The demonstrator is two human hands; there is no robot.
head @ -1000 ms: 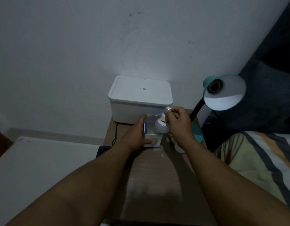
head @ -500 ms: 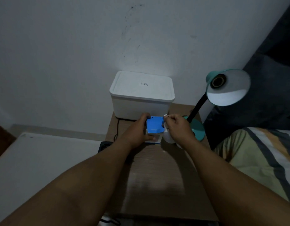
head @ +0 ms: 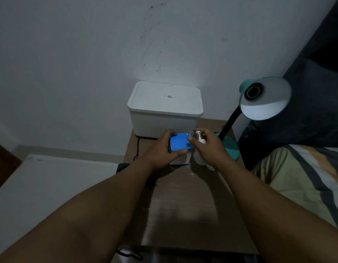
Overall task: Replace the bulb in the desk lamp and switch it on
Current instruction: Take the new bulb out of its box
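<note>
Bulb (head: 199,147) gripped in your right hand (head: 208,149), cap up; left hand (head: 160,149) clasps blue box (head: 180,142). Release box, align threads squarely with lamp socket (head: 253,91).

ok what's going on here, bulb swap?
Yes, mid-swap. The left hand grips a blue bulb box on the wooden bedside table, in front of a white lidded container. The right hand holds a white bulb, metal screw base up, right beside the box. The teal desk lamp stands to the right with its socket empty and unlit, so the bulb is not yet fitted.
</note>
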